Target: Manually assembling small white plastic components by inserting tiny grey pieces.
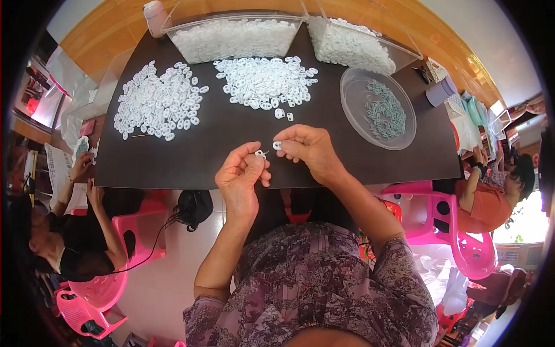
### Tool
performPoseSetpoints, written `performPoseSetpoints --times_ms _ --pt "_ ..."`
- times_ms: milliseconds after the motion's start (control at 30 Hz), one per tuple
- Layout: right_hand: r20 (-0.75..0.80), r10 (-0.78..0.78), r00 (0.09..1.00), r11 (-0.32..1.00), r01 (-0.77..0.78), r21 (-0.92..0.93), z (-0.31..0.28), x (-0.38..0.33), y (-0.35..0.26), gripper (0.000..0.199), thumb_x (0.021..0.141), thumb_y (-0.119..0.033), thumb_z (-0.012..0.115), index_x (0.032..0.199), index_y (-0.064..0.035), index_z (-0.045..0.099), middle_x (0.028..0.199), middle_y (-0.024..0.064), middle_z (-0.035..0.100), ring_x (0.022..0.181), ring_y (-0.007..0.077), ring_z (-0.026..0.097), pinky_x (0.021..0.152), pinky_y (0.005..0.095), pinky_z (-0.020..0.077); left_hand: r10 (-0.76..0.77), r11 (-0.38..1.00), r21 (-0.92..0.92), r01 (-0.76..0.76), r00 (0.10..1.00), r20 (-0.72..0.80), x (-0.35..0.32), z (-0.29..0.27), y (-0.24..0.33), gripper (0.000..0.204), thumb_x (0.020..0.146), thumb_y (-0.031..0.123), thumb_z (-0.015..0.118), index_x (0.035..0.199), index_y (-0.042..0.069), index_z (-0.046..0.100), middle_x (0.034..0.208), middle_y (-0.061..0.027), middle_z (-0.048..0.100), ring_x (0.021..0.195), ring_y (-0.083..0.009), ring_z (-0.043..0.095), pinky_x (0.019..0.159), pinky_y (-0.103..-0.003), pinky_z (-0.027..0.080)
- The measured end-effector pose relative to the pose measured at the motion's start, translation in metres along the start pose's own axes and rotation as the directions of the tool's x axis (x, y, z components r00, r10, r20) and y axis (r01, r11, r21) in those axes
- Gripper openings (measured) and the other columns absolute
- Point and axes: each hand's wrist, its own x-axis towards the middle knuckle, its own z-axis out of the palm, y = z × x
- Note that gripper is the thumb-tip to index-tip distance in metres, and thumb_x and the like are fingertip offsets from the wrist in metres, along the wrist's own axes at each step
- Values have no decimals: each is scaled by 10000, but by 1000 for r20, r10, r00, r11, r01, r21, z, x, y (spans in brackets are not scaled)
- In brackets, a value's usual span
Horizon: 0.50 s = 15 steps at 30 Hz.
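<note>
Close together above the dark table's near edge, both my hands are closed in pinches. My left hand (240,173) grips a small white plastic piece (260,154) between thumb and forefinger; a thin dark pin-like part sticks out of it toward the right. In the fingertips of my right hand (309,149) is a white oval piece (277,146) with a hole. The two pieces are a little apart. Beyond my hands lie a middle heap of small white pieces (267,84) and a left heap (159,101). A few single pieces (280,114) rest just in front of the middle heap.
A clear round tray (348,115) with small grey-green parts (386,111) is at the right. Two transparent bins (237,43) (352,49) of white pieces line the back. A lilac cup (440,91) stands at the right edge. Other people sit on both sides by pink chairs (419,217).
</note>
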Motion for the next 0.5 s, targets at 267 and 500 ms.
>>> performPoseSetpoints --times_ms 267,500 --pt "-36 -173 984 985 172 -28 13 -7 9 130 838 -6 594 960 38 597 831 54 637 773 90 600 710 235 486 -71 997 -17 71 997 -15 -5 9 -2 136 858 32 594 959 -58 612 753 -90 614 565 -117 555 486 -221 439" --pt "-180 -117 977 972 150 183 29 -17 12 121 849 -23 584 958 28 602 816 47 634 690 73 569 609 199 446 -95 994 -62 92 994 -51 -10 10 -4 115 865 23 578 945 -55 606 758 -93 617 563 -125 557 488 -225 445"
